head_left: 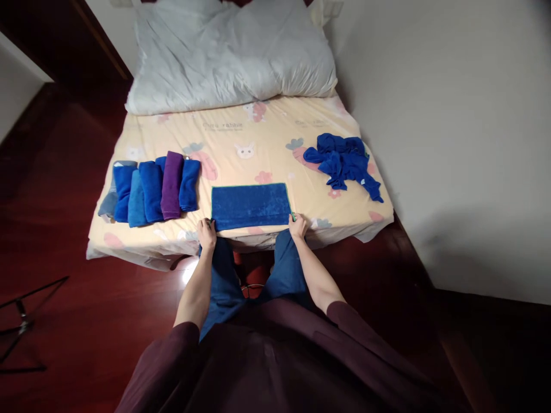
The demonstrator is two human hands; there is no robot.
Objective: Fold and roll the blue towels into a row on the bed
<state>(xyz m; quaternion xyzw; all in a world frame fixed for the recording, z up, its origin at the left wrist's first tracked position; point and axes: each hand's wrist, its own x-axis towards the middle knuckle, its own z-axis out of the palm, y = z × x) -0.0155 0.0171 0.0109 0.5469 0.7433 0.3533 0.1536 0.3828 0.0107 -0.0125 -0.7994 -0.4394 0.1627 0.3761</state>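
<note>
A blue towel (252, 205) with a thin green edge lies flat as a wide rectangle near the front edge of the bed. My left hand (207, 233) pinches its near left corner, and my right hand (298, 225) pinches its near right corner. To the left is a row of several rolled or folded towels, among them a purple towel (172, 184) and a light blue towel (137, 201). Crumpled blue cloths (344, 163) lie in a loose heap to the right.
The bed (241, 137) has a yellow patterned sheet, with a large pale quilt (232, 54) across its far end. A white wall (451, 143) runs along the right. Black tripod legs (23, 327) stand on the dark red floor at the left.
</note>
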